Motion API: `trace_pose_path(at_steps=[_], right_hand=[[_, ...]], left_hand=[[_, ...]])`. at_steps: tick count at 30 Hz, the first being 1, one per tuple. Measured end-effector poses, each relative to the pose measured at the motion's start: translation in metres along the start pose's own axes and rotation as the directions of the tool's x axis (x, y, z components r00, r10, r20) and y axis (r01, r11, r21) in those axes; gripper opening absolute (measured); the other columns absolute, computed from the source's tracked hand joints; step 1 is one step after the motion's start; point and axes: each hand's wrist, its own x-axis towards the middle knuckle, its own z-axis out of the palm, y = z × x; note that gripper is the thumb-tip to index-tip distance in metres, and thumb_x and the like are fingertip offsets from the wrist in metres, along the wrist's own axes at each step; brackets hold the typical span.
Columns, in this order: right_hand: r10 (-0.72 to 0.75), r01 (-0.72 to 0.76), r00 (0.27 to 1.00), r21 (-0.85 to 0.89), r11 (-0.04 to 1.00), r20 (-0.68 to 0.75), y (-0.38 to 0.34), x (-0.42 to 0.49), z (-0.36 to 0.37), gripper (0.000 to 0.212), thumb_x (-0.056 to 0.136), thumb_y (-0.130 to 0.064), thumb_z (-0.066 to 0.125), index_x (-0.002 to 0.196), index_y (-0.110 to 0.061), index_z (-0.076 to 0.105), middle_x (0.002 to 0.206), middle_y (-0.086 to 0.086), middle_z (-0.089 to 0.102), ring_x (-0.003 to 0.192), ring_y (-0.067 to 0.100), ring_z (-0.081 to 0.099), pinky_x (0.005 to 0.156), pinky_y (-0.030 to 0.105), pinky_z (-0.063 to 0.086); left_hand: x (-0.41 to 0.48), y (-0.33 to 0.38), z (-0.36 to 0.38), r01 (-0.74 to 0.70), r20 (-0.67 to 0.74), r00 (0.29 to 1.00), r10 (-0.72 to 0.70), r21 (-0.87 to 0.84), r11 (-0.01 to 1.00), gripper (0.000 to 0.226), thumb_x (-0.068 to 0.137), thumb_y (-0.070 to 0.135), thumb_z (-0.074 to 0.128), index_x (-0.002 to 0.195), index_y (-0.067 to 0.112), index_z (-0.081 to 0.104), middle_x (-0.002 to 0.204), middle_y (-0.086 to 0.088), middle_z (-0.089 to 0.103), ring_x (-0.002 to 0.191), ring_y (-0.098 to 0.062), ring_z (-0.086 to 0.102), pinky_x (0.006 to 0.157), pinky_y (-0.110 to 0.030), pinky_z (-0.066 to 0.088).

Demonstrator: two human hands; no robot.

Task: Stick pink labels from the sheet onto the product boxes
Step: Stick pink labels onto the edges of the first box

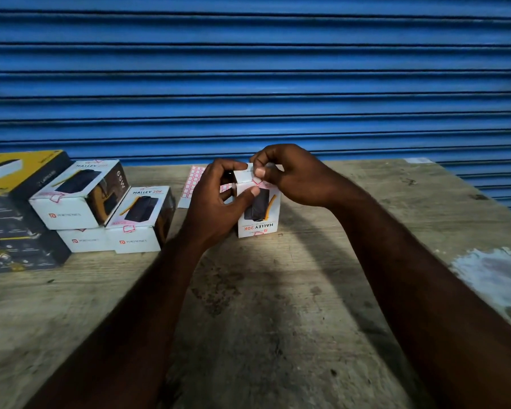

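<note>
Both bare forearms extend from the near edge toward the far centre and converge, left forearm from the near left, right forearm from the near right. The left hand is curled, its fingers arched round the left side of the box and its thumb laid flat against the near face. The right hand arches in from the right, knuckles up, thumb and index finger pinching the box's top edge, remaining fingers curled.

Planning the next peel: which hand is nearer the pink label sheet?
Left. The left hand overlaps the right part of the label sheet; the right hand is farther right, pinching the top of the white box.
</note>
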Motion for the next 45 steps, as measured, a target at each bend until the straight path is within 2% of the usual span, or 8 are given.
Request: trace_pose_path(at_steps=[7,16,22,28,33,36,39,45], right_hand=[[0.043,-0.028,0.998,0.293,0.956,-0.043,0.007,-0.001,-0.003,0.009,0.097,-0.011,0.060,0.097,-0.019,0.060,0.119,0.018,0.067,0.104,0.023,0.065,0.095,0.036,0.052],[0.027,-0.020,0.999,0.206,0.978,-0.033,0.011,-0.003,-0.002,0.013,0.083,-0.016,0.078,0.095,-0.010,0.077,0.115,0.001,0.073,0.112,-0.003,0.062,0.089,0.000,0.040],[0.019,-0.011,0.999,0.255,0.967,-0.028,0.013,-0.002,-0.001,0.008,0.083,-0.012,0.077,0.091,-0.009,0.078,0.112,-0.001,0.075,0.118,-0.009,0.056,0.098,0.004,0.039],[0.018,0.006,0.996,0.271,0.963,-0.088,0.012,0.002,0.004,0.011,0.084,-0.011,0.076,0.082,-0.022,0.076,0.130,0.002,0.067,0.126,0.004,0.057,0.110,0.027,0.041],[0.002,0.114,0.971,0.469,0.876,-0.238,0.007,0.005,0.002,0.019,0.090,0.002,0.065,0.080,-0.014,0.067,0.115,0.014,0.071,0.105,0.008,0.068,0.094,0.023,0.053],[0.027,0.144,0.947,0.498,0.855,-0.319,0.006,0.006,-0.009,0.017,0.091,-0.001,0.066,0.083,-0.016,0.068,0.102,0.005,0.074,0.091,0.002,0.070,0.077,0.016,0.053],[0.044,0.120,0.947,0.478,0.870,-0.317,0.007,0.006,-0.010,0.013,0.087,-0.001,0.071,0.085,-0.014,0.072,0.082,-0.010,0.074,0.076,-0.004,0.067,0.072,0.013,0.051],[-0.001,0.123,0.963,0.436,0.892,-0.269,0.006,0.002,-0.004,0.011,0.084,0.004,0.072,0.091,-0.003,0.073,0.080,-0.007,0.071,0.070,-0.007,0.065,0.070,0.010,0.050]], left_hand=[[-0.002,0.002,0.000,0.006,-0.011,1.000,-0.006,-0.006,1.000,0.038,0.081,0.027,0.073,0.115,0.024,0.057,0.121,-0.003,0.064,0.113,-0.017,0.064,0.094,-0.040,0.058],[-0.001,0.003,-0.001,-0.018,-0.033,0.999,0.019,0.016,1.000,0.041,0.082,0.013,0.079,0.117,0.016,0.058,0.120,-0.003,0.063,0.108,-0.012,0.064,0.087,-0.021,0.056],[-0.001,0.002,-0.002,-0.015,-0.040,0.999,0.016,0.022,1.000,0.042,0.082,0.014,0.079,0.118,0.016,0.058,0.120,-0.003,0.063,0.106,-0.010,0.064,0.082,-0.015,0.054],[-0.001,0.005,0.000,0.007,-0.071,0.997,-0.005,0.020,1.000,0.039,0.082,0.011,0.079,0.114,0.018,0.057,0.117,0.001,0.063,0.095,0.008,0.061,0.074,-0.008,0.049],[0.000,0.003,0.002,0.021,-0.101,0.995,-0.021,-0.005,1.000,0.038,0.082,0.008,0.078,0.111,0.018,0.056,0.113,0.007,0.063,0.093,0.009,0.061,0.072,-0.008,0.049],[0.001,0.002,0.001,0.027,-0.113,0.993,-0.027,-0.006,1.000,0.038,0.083,0.011,0.078,0.112,0.021,0.057,0.114,0.010,0.063,0.097,0.005,0.062,0.074,-0.010,0.051],[0.001,0.006,0.001,0.030,-0.109,0.994,-0.029,0.001,1.000,0.038,0.083,0.012,0.078,0.113,0.021,0.057,0.112,0.009,0.064,0.095,0.006,0.063,0.074,-0.011,0.052],[0.002,0.012,0.003,0.009,-0.131,0.991,-0.007,0.016,1.000,0.037,0.082,0.010,0.078,0.110,0.021,0.057,0.109,0.003,0.064,0.091,0.001,0.064,0.072,-0.009,0.049]])
